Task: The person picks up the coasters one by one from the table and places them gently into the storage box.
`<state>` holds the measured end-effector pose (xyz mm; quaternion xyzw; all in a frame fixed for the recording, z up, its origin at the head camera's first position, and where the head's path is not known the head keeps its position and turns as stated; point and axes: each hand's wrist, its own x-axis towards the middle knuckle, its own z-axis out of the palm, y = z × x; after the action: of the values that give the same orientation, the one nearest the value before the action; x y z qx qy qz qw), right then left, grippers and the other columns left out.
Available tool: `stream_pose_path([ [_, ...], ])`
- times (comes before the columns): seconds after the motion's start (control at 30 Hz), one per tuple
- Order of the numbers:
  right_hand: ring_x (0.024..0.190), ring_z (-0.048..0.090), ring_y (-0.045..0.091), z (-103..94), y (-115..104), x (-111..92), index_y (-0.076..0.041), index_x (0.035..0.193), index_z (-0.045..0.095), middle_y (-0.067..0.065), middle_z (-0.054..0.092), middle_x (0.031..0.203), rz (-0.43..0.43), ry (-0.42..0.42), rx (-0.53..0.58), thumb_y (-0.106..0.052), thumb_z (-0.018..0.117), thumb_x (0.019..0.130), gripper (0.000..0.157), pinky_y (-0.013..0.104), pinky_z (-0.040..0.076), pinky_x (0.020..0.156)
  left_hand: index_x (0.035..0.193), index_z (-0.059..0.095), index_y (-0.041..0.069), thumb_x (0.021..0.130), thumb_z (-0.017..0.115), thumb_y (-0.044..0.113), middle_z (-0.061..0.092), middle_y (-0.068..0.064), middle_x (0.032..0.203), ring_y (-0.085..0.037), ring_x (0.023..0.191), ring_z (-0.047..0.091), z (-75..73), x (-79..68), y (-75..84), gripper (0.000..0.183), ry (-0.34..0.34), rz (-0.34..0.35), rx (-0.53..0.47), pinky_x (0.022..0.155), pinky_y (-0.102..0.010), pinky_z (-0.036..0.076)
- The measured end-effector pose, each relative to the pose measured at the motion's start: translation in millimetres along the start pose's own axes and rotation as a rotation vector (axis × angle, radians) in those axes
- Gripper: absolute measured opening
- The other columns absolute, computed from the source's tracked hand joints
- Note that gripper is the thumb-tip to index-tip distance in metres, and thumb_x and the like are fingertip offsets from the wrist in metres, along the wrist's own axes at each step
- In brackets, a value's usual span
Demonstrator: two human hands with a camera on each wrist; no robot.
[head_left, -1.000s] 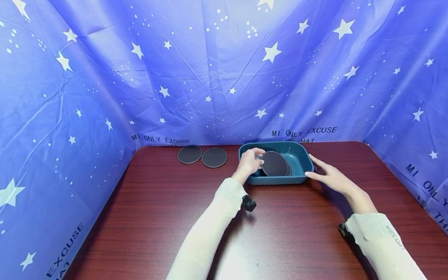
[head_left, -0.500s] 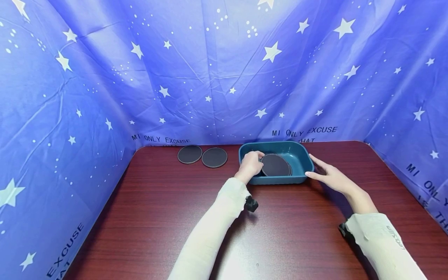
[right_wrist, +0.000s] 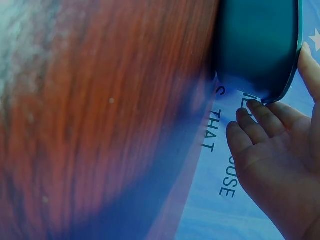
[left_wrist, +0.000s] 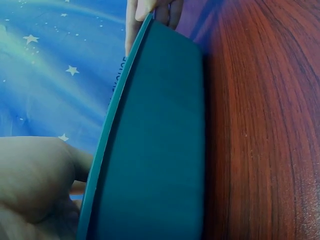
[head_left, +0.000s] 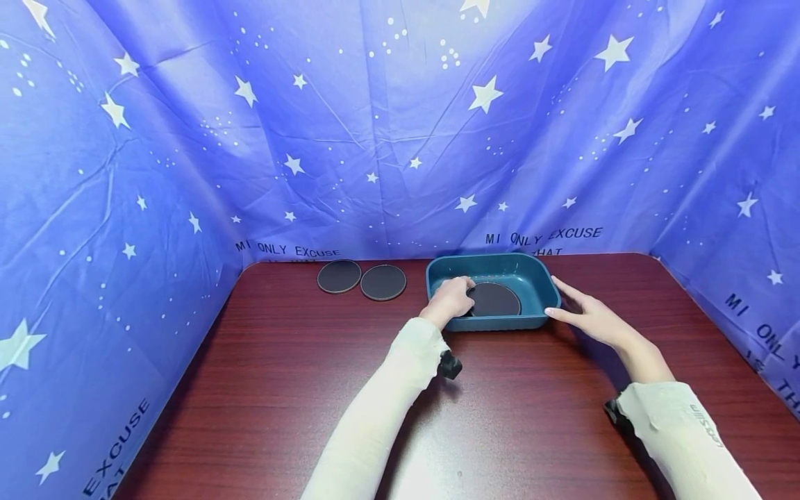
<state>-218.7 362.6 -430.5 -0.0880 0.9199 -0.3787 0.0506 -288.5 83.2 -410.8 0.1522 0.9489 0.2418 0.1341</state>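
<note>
A teal basin (head_left: 539,285) with rounded corners stands near the back edge of the table. My left hand (head_left: 451,298) reaches over its front rim, fingers curled at the left edge of a black round coaster (head_left: 496,300). That coaster lies nearly flat low in the basin; the fingertips on it are partly hidden. In the left wrist view the basin's outer wall (left_wrist: 155,135) hides the coaster. My right hand (head_left: 590,316) rests against the basin's right end, thumb at the front corner and fairly straight fingers toward the back corner.
Two more black round coasters, a left one (head_left: 339,276) and a right one (head_left: 383,282), lie flat side by side left of the basin. A blue star-printed curtain (head_left: 375,139) rises behind the reddish-brown wooden table (head_left: 281,389).
My left hand has lowered the coaster from a tilted pose to nearly flat inside the basin. My right hand and the two coasters on the table have stayed put.
</note>
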Motion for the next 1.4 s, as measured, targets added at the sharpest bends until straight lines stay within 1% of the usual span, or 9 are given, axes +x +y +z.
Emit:
stream_pose_path([
  [0.13, 0.147, 0.018, 0.055, 0.3, -1, 0, -0.014, 0.161, 0.013, 0.027, 0.019, 0.163, 0.008, -0.003, -0.001, -0.039, 0.061, 0.098, 0.083, 0.075, 0.021, 0.111, 0.143, 0.054, 0.019, 0.099, 0.061, 0.02, 0.057, 0.0, 0.145, -0.018, 0.137, 0.05, -1.2, -0.2, -0.8, 0.045, -0.005, 0.005, -0.015, 0.11, -0.033, 0.047],
  [0.3, 0.147, 0.018, 0.055, 0.7, -2, 0, -0.015, 0.161, 0.013, 0.027, 0.02, 0.163, 0.014, -0.004, -0.01, -0.04, 0.061, 0.098, 0.083, 0.076, 0.021, 0.111, 0.143, 0.053, 0.019, 0.1, 0.061, 0.022, 0.058, 0.0, 0.144, -0.018, 0.135, 0.052, -4.3, -0.1, -2.7, 0.044, 0.008, 0.002, -0.085, 0.108, -0.034, 0.048],
  [0.43, 0.147, 0.018, 0.054, 0.9, -2, 0, -0.014, 0.161, 0.013, 0.027, 0.019, 0.163, 0.008, -0.005, -0.011, -0.04, 0.062, 0.098, 0.084, 0.076, 0.021, 0.111, 0.142, 0.054, 0.018, 0.1, 0.06, 0.021, 0.059, 0.0, 0.142, -0.019, 0.132, 0.055, -8.9, -1.8, -5.5, 0.043, 0.044, 0.023, -0.139, 0.107, -0.036, 0.05],
  [0.57, 0.147, 0.018, 0.054, 0.6, -2, 0, -0.014, 0.161, 0.013, 0.027, 0.019, 0.163, 0.007, -0.007, -0.014, -0.04, 0.061, 0.098, 0.083, 0.075, 0.021, 0.111, 0.139, 0.057, 0.016, 0.099, 0.062, 0.018, 0.061, -0.001, 0.141, -0.018, 0.125, 0.061, -15.6, -4.3, -10.2, 0.041, 0.099, 0.054, -0.202, 0.103, -0.034, 0.052],
  [0.7, 0.147, 0.018, 0.055, -0.5, -3, -1, -0.014, 0.161, 0.012, 0.027, 0.019, 0.163, 0.017, -0.008, -0.02, -0.041, 0.061, 0.098, 0.084, 0.076, 0.022, 0.11, 0.137, 0.058, 0.013, 0.098, 0.063, 0.016, 0.063, -0.003, 0.138, -0.018, 0.119, 0.066, -23.1, -6.3, -16.7, 0.04, 0.153, 0.096, -0.254, 0.1, -0.033, 0.054],
  [0.8, 0.146, 0.018, 0.056, -1.0, -3, -2, -0.014, 0.161, 0.012, 0.028, 0.019, 0.163, 0.019, -0.007, -0.025, -0.041, 0.061, 0.098, 0.084, 0.076, 0.022, 0.11, 0.134, 0.061, 0.012, 0.096, 0.065, 0.014, 0.065, -0.004, 0.135, -0.018, 0.114, 0.068, -28.1, -6.9, -22.2, 0.038, 0.196, 0.115, -0.284, 0.096, -0.031, 0.055],
  [1.07, 0.146, 0.019, 0.056, -0.6, -1, -2, -0.013, 0.161, 0.013, 0.028, 0.019, 0.162, 0.009, -0.005, -0.032, -0.04, 0.061, 0.098, 0.084, 0.076, 0.022, 0.11, 0.131, 0.063, 0.01, 0.095, 0.066, 0.013, 0.068, -0.006, 0.131, -0.021, 0.113, 0.069, -41.6, -8.9, -39.8, 0.036, 0.258, 0.146, -0.368, 0.092, -0.031, 0.057],
  [1.27, 0.146, 0.019, 0.056, -1.3, -2, 0, -0.015, 0.161, 0.013, 0.029, 0.02, 0.162, 0.013, -0.006, -0.045, -0.041, 0.061, 0.098, 0.084, 0.076, 0.022, 0.11, 0.131, 0.062, 0.007, 0.095, 0.065, 0.011, 0.068, -0.009, 0.13, -0.025, 0.114, 0.068, -52.8, -11.3, -53.1, 0.036, 0.298, 0.159, -0.408, 0.096, -0.037, 0.057],
  [1.4, 0.146, 0.019, 0.056, -2.1, -3, 0, -0.015, 0.161, 0.013, 0.029, 0.019, 0.162, 0.015, -0.01, -0.044, -0.042, 0.061, 0.098, 0.084, 0.076, 0.022, 0.109, 0.13, 0.063, 0.006, 0.095, 0.066, 0.01, 0.069, -0.01, 0.129, -0.026, 0.113, 0.069, -58.8, -12.1, -63.0, 0.035, 0.331, 0.157, -0.419, 0.096, -0.037, 0.056],
])
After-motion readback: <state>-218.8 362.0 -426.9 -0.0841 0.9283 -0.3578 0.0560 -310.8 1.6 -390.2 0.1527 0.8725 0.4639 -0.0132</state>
